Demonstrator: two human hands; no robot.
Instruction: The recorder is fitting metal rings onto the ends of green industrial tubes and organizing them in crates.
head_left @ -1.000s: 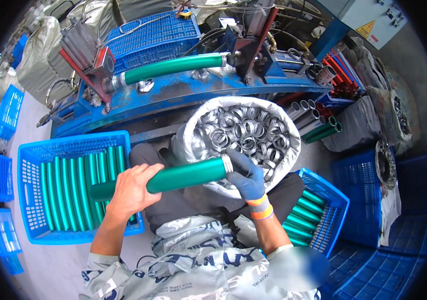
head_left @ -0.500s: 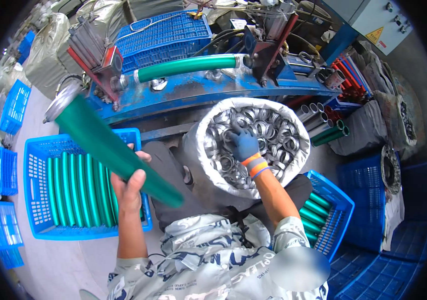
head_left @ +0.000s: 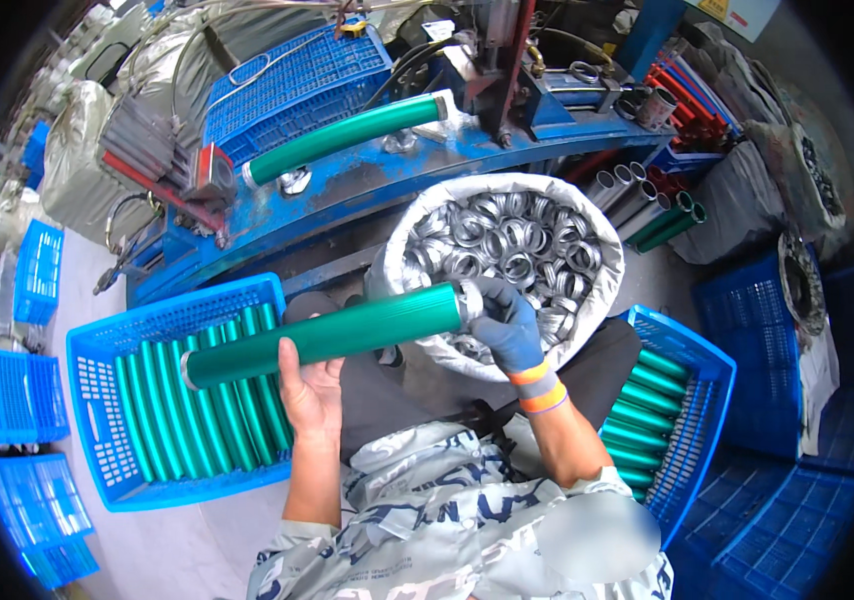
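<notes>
A shiny green tube [head_left: 347, 331] lies nearly level across my lap, its right end a little higher. My bare left hand [head_left: 309, 392] is closed around its middle from below, thumb on the near side. A silver ring [head_left: 186, 369] sits on the tube's left end. My right hand [head_left: 507, 325], in a blue-grey glove, pinches another silver metal ring [head_left: 470, 300] against the tube's right end; how far the ring is seated is partly hidden by the fingers. Just beyond that hand stands a white-lined round container [head_left: 602, 245] full of loose metal rings [head_left: 519, 268].
Blue crates with green tubes stand at my left [head_left: 87, 400] and right [head_left: 712, 430]. Ahead is a blue machine bench [head_left: 347, 200] bearing another green tube [head_left: 347, 138] between its clamps. Silver and green tubes [head_left: 647, 210] are stacked right of the container.
My right hand has come out of the rings to the tube's end with a ring. My left hand has swung the tube from a steep slant to nearly level, and the view has shifted.
</notes>
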